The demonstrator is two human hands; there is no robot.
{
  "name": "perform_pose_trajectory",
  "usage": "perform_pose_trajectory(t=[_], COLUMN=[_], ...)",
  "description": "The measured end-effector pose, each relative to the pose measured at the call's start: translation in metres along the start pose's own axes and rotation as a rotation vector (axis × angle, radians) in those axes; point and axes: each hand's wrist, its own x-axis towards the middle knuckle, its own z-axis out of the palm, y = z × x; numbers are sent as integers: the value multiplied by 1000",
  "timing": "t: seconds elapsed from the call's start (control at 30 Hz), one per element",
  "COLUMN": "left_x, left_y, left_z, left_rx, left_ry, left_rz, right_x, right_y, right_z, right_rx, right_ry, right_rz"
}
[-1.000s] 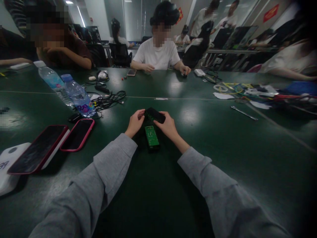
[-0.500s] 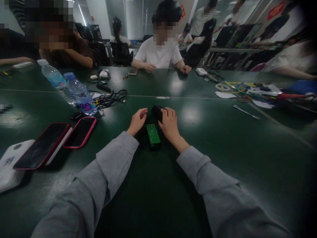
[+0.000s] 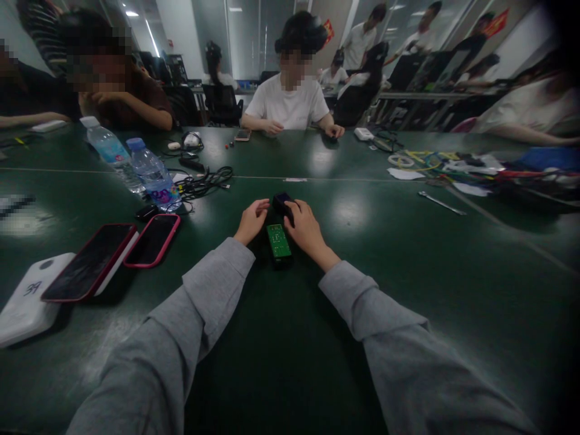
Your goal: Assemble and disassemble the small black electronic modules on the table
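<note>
A green circuit board (image 3: 278, 240) sits face up in a small black housing on the dark green table, between my two hands. Just beyond it is a black boxy case (image 3: 281, 204). My right hand (image 3: 308, 228) is on the right side of that case, fingers curled over its edge; the thumb side is near the board. To the left, my left hand (image 3: 252, 221) is beside the board with its fingers loosely bent and apart, and nothing shows in it. Its palm side is partly hidden.
Left of my arm lie a pink-edged phone (image 3: 152, 240), a larger red-edged phone (image 3: 90, 263) and a white device (image 3: 34, 302). Two water bottles (image 3: 156, 181) stand near black cables (image 3: 212, 180). A wrench (image 3: 441, 203) and tangled wires lie right. A co-worker (image 3: 290, 99) sits opposite.
My right hand has shifted slightly left with the black case, which has turned to show more of its top. My left hand stays nearly where it was. The head view has tilted slightly.
</note>
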Motion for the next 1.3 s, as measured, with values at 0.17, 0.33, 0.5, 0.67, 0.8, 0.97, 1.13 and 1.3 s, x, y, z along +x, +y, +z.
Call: perform_pose_trajectory(t=[0.17, 0.33, 0.5, 0.67, 0.8, 0.97, 1.13, 1.3], left_x=[-1, -3, -4, -4, -5, -2, 3, 1], left_y=[-1, 2, 8, 11, 12, 8, 0, 8], left_z=[-1, -2, -2, -2, -4, -3, 0, -1], left_rx=[-11, -42, -134, -173, -163, -201, -230, -193], left_ry=[9, -30, -136, -195, -222, -269, -294, -257], left_rz=[13, 0, -1, -33, -42, -12, 22, -22], right_x=[1, 0, -4, -5, -3, -2, -4, -5], right_y=[-3, 15, 47, 53, 41, 22, 14, 13], right_z=[-8, -19, -14, -9, -12, -16, -13, -12], right_rx=[56, 58, 49, 15, -76, -17, 7, 0], right_ry=[246, 421, 380, 282, 365, 259, 5, -91], right_rz=[17, 158, 431, 510, 411, 78, -55, -34])
